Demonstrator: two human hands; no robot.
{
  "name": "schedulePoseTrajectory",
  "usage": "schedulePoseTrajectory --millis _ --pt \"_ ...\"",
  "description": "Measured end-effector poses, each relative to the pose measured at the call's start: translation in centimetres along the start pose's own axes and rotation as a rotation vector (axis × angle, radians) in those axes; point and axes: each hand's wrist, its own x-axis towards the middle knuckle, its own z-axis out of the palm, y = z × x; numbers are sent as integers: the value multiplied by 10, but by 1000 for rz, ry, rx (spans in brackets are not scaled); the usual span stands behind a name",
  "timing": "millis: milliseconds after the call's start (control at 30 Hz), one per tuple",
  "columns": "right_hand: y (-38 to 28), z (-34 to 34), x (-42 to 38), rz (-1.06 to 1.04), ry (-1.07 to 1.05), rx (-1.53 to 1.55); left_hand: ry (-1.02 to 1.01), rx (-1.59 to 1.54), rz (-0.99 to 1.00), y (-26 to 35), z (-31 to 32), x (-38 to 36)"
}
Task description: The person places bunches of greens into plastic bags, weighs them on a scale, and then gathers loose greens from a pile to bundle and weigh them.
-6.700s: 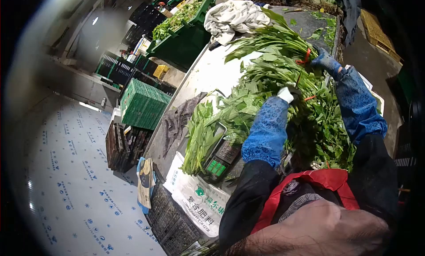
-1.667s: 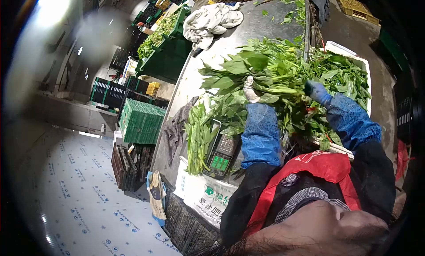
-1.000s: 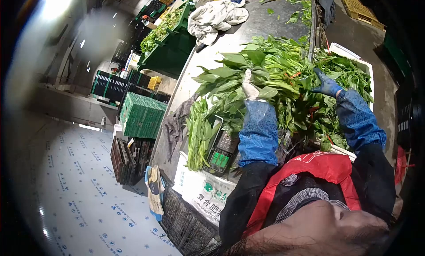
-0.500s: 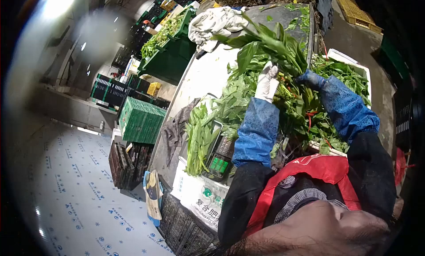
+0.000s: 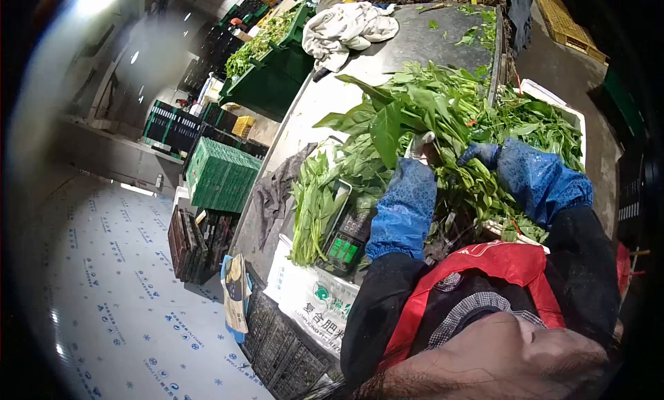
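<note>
My left hand (image 5: 422, 148), in a white glove, is closed around a bunch of leafy greens (image 5: 387, 127) whose broad leaves point up and left. Part of that hand is hidden by leaves. My right hand (image 5: 483, 154), in a blue glove, closes on the stems of the greens just to the right. Under and around both hands lies a heap of loose greens (image 5: 443, 82). Left of my left sleeve, a scale (image 5: 342, 249) with a lit green display is partly covered by greens. A separate bundle of greens (image 5: 312, 213) lies beside it.
A white box (image 5: 579, 123) full of greens stands at the right. A pale cloth (image 5: 346, 33) and a dark cloth (image 5: 277, 196) lie on the table (image 5: 297, 123). Green crates (image 5: 220, 175) and a green bin (image 5: 266, 89) stand left. A printed white sack (image 5: 315, 300) hangs in front.
Both hands have come down closer to my body, with the bunch of greens tilting to the left. More of the heap behind it now shows.
</note>
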Motion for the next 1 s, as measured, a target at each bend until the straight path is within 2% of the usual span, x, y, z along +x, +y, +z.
schedulePoseTrajectory --millis 33,67,133,233,267,300,333,367,433,467,500,533,567,633,667,700,733,767,833,867,900,933,967,1000 --pt "3 -1 -2 18 19 38 -39 4 -31 6 45 -17" --pt "4 1 -3 29 42 78 -119 62 -92 12 38 -7" --pt "5 1 -6 38 108 158 215 234 243 3 28 0" --pt "0 1 0 19 242 226 155 139 189 11 10 17" --pt "0 -7 3 45 259 139 214 145 295 8 2 28" --pt "25 -27 14 54 335 83 218 135 260 6 -9 29" --pt "56 -46 23 62 412 28 222 127 224 8 13 18" --pt "34 -33 17 99 446 129 149 129 173 10 31 12" --pt "0 -10 7 127 548 305 137 61 161 12 47 8" --pt "-3 -20 4 178 528 230 123 -9 151 11 51 8" --pt "-2 -23 2 111 563 331 105 -28 77 18 52 4" --pt "-3 -24 0 44 597 432 95 -14 92 22 51 2" --pt "3 -38 0 55 559 258 84 -1 110 26 46 2" --pt "3 -54 -16 111 418 220 122 204 290 32 27 8" --pt "-17 -45 -25 189 472 -106 166 331 384 35 17 10" --pt "-14 -47 -29 210 496 -105 118 96 236 45 6 11" --pt "-9 -55 -37 231 520 -108 28 46 228 51 33 -4" --pt "4 -77 -41 285 474 -112 26 3 227 57 39 -9" --pt "17 -96 -48 224 340 -229 111 94 262 70 15 -5" --pt "21 -100 -44 201 407 -771 94 115 279 70 25 -12" --pt "22 -107 -46 212 322 -692 95 116 275 67 37 -15" --pt "-9 -87 -48 222 240 -615 81 111 268 63 44 -15" --pt "-6 -87 -40 146 283 -815 67 106 262 59 53 -16" --pt "-14 -79 -36 -12 259 -949 141 166 323 52 78 -22"
